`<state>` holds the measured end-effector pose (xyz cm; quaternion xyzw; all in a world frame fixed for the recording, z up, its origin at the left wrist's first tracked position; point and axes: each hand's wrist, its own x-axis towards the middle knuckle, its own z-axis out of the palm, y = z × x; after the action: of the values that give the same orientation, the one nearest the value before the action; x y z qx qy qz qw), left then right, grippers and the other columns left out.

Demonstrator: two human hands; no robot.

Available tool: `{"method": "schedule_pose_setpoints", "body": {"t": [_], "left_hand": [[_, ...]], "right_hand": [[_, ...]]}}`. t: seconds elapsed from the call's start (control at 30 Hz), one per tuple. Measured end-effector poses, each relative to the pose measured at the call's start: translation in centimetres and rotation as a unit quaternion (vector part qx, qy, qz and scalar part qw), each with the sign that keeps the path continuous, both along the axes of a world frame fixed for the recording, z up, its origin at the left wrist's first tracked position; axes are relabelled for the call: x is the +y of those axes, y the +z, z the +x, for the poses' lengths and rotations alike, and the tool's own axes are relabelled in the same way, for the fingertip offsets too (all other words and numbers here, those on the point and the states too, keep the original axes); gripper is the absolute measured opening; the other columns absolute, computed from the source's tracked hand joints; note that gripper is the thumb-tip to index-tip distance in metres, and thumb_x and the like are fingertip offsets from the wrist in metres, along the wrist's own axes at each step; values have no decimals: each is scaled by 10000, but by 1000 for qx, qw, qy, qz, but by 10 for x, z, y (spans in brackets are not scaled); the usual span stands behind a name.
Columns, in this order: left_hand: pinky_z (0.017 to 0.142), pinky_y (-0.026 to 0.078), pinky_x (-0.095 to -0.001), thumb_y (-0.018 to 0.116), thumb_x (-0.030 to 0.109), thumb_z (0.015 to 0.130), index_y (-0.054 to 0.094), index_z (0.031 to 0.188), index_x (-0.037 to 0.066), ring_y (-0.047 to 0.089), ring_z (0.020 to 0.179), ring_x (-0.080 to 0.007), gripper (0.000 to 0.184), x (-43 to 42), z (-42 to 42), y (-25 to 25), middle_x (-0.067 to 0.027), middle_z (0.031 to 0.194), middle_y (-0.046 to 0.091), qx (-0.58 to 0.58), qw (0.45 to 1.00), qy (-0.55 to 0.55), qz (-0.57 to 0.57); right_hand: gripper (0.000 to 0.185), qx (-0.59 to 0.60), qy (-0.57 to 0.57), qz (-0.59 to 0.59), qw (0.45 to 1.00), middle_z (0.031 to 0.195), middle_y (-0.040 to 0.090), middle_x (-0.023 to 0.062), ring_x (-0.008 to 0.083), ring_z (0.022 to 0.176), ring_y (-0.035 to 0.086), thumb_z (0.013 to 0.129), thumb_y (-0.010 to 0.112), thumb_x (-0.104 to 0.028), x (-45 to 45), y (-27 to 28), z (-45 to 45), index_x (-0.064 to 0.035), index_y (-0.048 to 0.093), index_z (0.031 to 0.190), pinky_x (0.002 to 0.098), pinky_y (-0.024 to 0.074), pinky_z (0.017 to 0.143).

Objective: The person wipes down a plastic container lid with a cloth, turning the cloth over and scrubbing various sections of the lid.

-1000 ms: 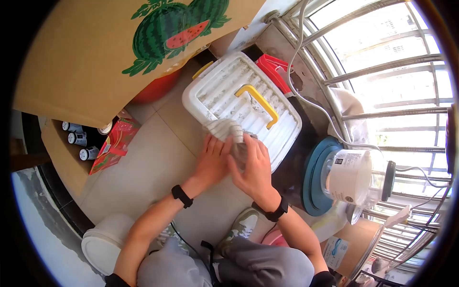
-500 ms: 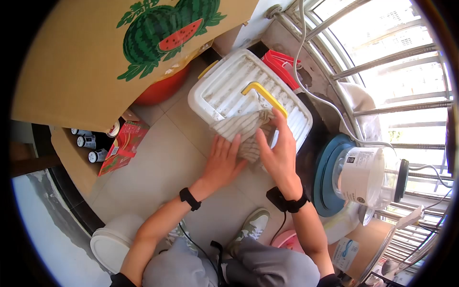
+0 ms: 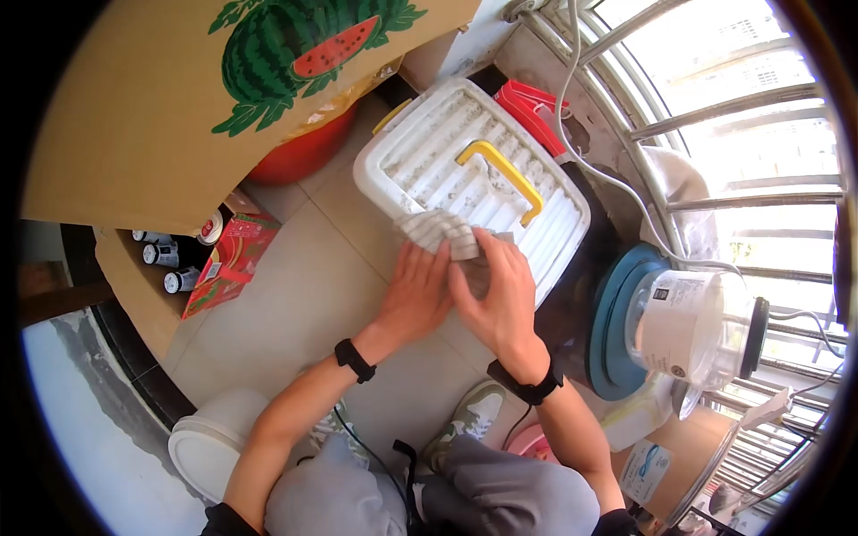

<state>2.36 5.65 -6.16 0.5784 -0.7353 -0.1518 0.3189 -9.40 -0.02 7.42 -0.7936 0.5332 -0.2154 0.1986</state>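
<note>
A striped grey-white cloth (image 3: 440,234) is bunched between my hands, over the near edge of a white ribbed lid. My left hand (image 3: 417,290) grips it from the left, fingers together. My right hand (image 3: 497,290) holds its right side, with the fingers bent around it. The lid belongs to a white storage box (image 3: 416,170) and bears dark dirt marks along its grooves. A yellow handle (image 3: 507,176) stands up from the lid, beyond my right hand.
A cardboard box with printed watermelons (image 3: 134,116) fills the upper left. Bottles stand in a red carton (image 3: 237,255). A red basin (image 3: 308,152), white bucket (image 3: 206,456), blue lid (image 3: 617,322), clear jar (image 3: 688,326) and barred window surround the floor.
The cloth was spread wider half a second ago and is now bunched up. My right hand has moved back from the yellow handle, nearer my left hand.
</note>
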Motion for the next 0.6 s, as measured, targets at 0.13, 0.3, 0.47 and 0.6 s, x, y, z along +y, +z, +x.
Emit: {"method": "schedule_pose_setpoints", "body": {"t": [0.13, 0.3, 0.47, 0.6], "left_hand": [[1213, 207, -591, 653, 342, 918, 319, 1489, -111, 356, 1398, -456, 802, 1, -4, -5, -302, 1433, 432, -2, 1000, 3, -6], [1205, 227, -588, 664, 369, 905, 359, 1471, -112, 368, 1397, -450, 802, 0, 0, -11, -303, 1427, 448, -2, 1000, -9, 7], [1202, 240, -580, 668, 373, 904, 361, 1475, -110, 384, 1390, -447, 809, -5, 0, -4, -298, 1425, 459, 14, 999, -34, -1], [1218, 208, -576, 674, 361, 890, 317, 1499, -112, 356, 1405, -452, 850, -4, -11, -13, -296, 1459, 424, 44, 998, 8, -48]], "right_hand": [[383, -110, -22, 81, 990, 1035, 693, 175, 336, 983, 650, 809, 712, -72, -1, -2, -10, 3, 639, 1177, 393, 511, 882], [406, -140, -5, 98, 985, 1074, 685, 192, 333, 1032, 661, 820, 714, -66, -11, -7, -16, 9, 626, 1209, 384, 515, 916], [527, -27, -4, -2, 1000, 1181, 651, 246, 402, 1091, 634, 826, 711, -84, -12, -8, -4, 21, 560, 1320, 423, 503, 960], [368, -71, 30, 11, 997, 994, 665, 168, 261, 978, 658, 798, 661, -8, -6, -11, -1, 36, 602, 1159, 359, 508, 908]]}}
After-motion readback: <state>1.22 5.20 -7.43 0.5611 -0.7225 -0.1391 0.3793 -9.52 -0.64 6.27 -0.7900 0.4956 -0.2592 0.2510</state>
